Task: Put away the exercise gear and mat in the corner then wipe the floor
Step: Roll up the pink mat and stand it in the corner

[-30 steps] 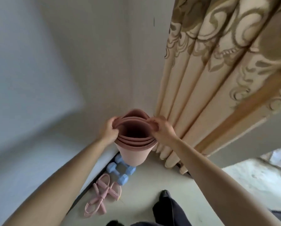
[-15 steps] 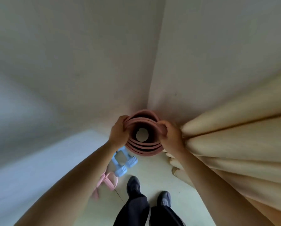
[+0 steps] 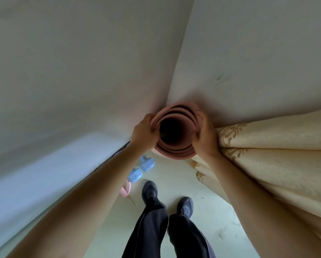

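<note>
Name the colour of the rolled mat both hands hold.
Dusty pink rolled mat, seen in the head view.

corner — filled by rolled mat | right: curtain crowds close | left, low: dumbbells | open: floor by shoes

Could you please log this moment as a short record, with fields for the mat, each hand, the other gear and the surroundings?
mat: pink rolled mat, standing on end in the wall corner, seen from above; its base is hidden
left hand: left hand grips the roll's left rim
right hand: right hand grips the right rim
other gear: blue dumbbells and pink band on the floor by the left wall
surroundings: cream curtain beside the right hand
</note>
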Available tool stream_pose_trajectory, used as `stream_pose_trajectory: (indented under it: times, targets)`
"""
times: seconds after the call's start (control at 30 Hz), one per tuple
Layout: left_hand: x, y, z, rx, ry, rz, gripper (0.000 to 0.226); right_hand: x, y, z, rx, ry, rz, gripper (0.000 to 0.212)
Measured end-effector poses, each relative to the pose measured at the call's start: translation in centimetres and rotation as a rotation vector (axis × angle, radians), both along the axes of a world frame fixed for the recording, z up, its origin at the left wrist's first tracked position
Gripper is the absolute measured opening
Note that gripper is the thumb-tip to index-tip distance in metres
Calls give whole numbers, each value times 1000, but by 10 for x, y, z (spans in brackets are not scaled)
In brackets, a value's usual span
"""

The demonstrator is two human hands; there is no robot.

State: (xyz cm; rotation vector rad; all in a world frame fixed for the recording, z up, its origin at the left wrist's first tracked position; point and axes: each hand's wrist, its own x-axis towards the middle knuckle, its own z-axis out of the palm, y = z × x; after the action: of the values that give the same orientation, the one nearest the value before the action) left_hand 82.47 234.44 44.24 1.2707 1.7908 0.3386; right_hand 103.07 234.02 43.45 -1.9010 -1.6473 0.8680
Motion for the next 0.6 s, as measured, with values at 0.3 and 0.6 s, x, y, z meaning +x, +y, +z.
stream_pose_trajectory:
  times: [0.3,0.6]
  targets:
    - [26,-6,13,113,113,-100,42,21,-8,5,34,61,-92,55]
    - [13,-27,-43,-186,74,-22,52,13,-20,-32,-133,-33,113,75]
